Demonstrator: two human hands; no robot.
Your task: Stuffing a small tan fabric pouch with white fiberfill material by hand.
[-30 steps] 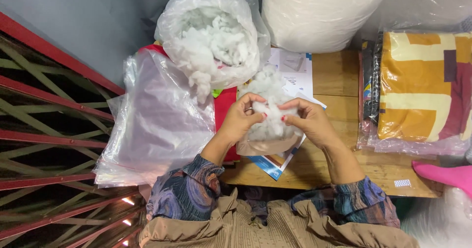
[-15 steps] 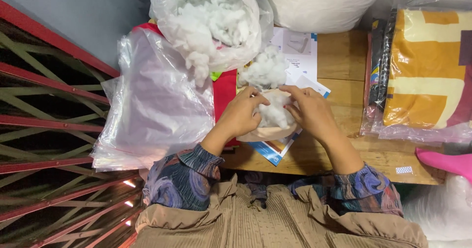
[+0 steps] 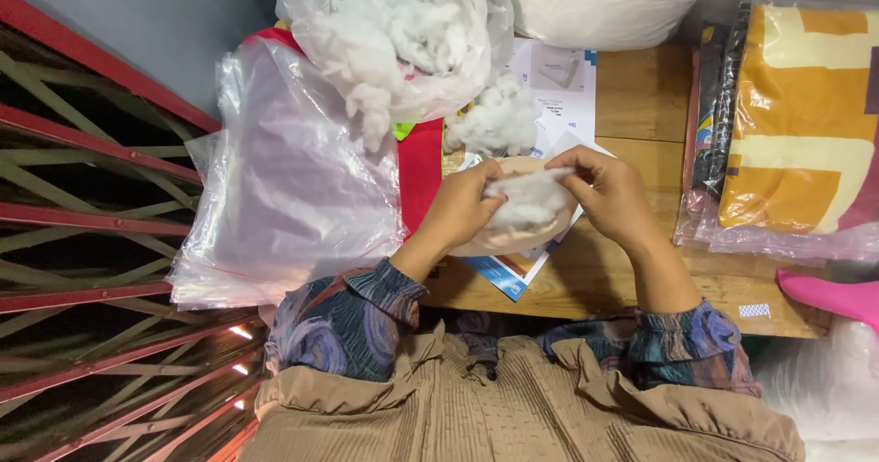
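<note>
My left hand (image 3: 461, 208) and my right hand (image 3: 612, 195) both grip a small beige fabric casing (image 3: 513, 239) at its opening, over the wooden table (image 3: 632, 283). A wad of white stuffing (image 3: 528, 200) fills the casing's mouth between my fingers. A loose clump of white stuffing (image 3: 499, 119) lies on the table just beyond my hands. Behind it stands a clear plastic bag of white stuffing (image 3: 394, 32), open at the top.
A pile of clear plastic bags (image 3: 284, 178) lies left of my hands over a red cloth (image 3: 419, 169). Printed paper sheets (image 3: 554, 86) lie under the casing. Packaged patterned fabric (image 3: 792, 123) sits at the right, a pink object (image 3: 829, 295) at the right edge, a red-and-green metal grille (image 3: 92, 242) at the left.
The tall tuft of stuffing held above the casing has been pressed down into it. My hands moved closer over the opening, and the view shifted slightly forward.
</note>
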